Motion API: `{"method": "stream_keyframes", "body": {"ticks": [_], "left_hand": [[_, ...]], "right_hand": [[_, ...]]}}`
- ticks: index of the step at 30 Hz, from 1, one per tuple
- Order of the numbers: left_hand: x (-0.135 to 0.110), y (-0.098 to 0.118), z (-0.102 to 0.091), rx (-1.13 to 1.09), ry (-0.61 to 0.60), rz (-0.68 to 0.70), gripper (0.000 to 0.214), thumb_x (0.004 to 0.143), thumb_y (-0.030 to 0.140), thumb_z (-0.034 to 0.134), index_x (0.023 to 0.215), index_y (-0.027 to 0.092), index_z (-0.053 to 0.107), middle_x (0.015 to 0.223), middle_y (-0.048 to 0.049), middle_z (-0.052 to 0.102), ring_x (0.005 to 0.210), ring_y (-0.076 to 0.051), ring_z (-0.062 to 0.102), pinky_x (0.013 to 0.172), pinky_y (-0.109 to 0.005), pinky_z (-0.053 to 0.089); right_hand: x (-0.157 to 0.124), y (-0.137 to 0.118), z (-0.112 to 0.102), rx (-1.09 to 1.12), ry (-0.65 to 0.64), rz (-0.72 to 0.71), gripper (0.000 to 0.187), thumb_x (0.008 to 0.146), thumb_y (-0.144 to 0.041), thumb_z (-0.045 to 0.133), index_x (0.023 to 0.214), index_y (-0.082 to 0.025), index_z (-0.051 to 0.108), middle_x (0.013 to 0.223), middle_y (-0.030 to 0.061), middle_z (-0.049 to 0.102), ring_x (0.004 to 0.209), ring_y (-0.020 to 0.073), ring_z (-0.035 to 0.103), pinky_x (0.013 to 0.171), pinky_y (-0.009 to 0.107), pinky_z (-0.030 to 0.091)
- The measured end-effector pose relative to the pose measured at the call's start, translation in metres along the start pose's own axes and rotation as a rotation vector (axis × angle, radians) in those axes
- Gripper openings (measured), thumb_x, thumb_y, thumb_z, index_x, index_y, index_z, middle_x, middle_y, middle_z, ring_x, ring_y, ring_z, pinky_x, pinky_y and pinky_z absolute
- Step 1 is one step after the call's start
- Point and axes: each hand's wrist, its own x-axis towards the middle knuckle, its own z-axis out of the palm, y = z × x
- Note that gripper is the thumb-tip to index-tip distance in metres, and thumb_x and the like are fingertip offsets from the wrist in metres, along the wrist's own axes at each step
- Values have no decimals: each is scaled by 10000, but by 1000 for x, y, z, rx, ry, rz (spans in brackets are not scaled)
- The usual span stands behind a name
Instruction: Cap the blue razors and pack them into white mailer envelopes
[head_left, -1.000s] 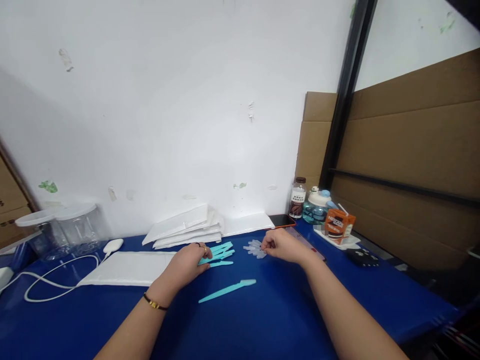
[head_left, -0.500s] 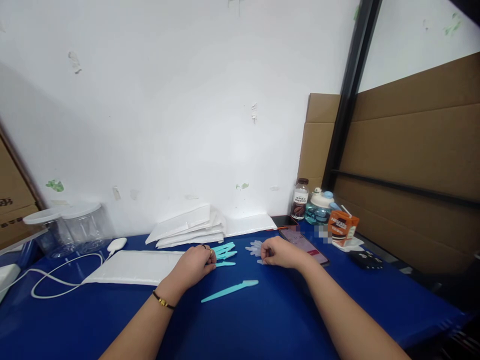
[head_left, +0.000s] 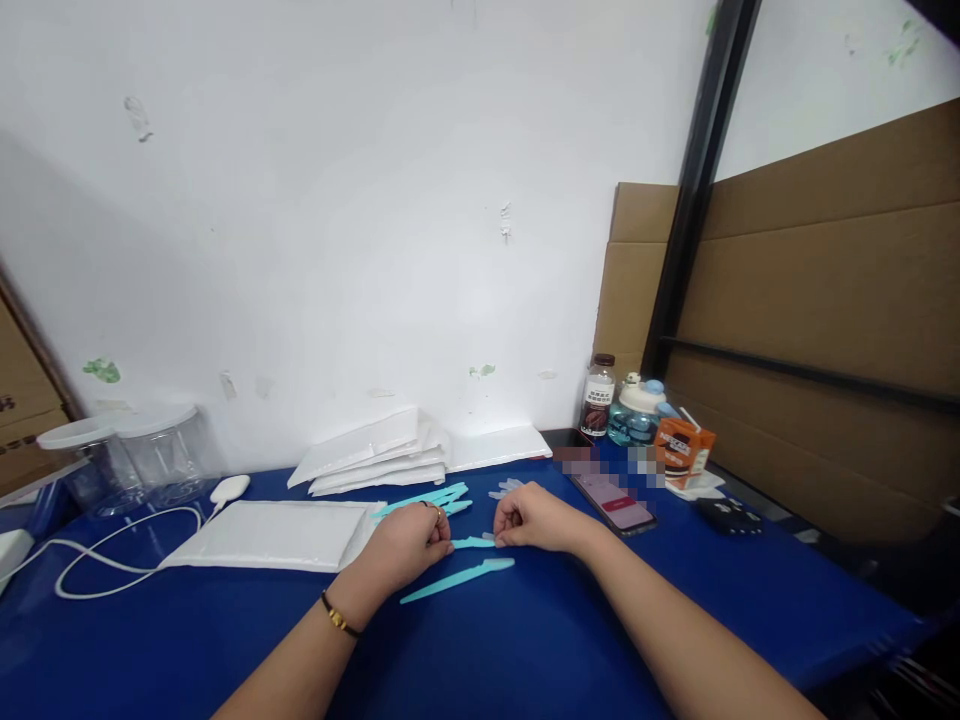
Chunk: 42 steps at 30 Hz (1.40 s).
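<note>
My left hand point(head_left: 416, 540) is closed on the handle of a turquoise eyebrow razor point(head_left: 471, 543), whose head points right. My right hand point(head_left: 534, 518) pinches a small translucent blade cap point(head_left: 488, 537) beside that head; its fingers hide whether the cap is around the blade. Just in front lies another eyebrow razor point(head_left: 457, 580), its head also toward the right. Behind my left hand, several turquoise razors point(head_left: 439, 495) are heaped. More translucent caps point(head_left: 506, 487) lie behind my right hand, partly covered by it.
White padded mailers point(head_left: 375, 460) are stacked by the wall, and one mailer point(head_left: 262, 535) lies flat at left. A phone point(head_left: 619, 505), a drink bottle point(head_left: 598, 398) and an orange carton point(head_left: 682, 450) stand or lie at right. Clear jars point(head_left: 169, 455) and a white cable point(head_left: 71, 560) occupy the left.
My left hand has moved right and nearer, bringing one razor out from the heap. My right hand has come left and nearer from the caps with one cap, meeting the razor's head.
</note>
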Motion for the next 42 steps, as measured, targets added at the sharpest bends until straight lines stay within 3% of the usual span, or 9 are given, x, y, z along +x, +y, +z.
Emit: {"method": "stream_keyframes", "body": {"ticks": [22,42], "left_hand": [[-1,-2,-4,-44,-52,-11,134,732,334,550,705,210,593,680,18,622,607,-123,525,511,-217,300],[-1,-1,-5,-66,-60,-29,138,709,334,558,713,205,606,688,12,627,613,-128,533,518,-223,321]], "right_hand": [[-3,7,-3,-44,19,-1,102,666,-220,624,733,-158,669,663,4,626,581,106,559,508,176,405],[0,4,1,-5,14,-1,163,675,-307,652,745,-161,669,655,4,623,586,113,562,499,180,397]]}}
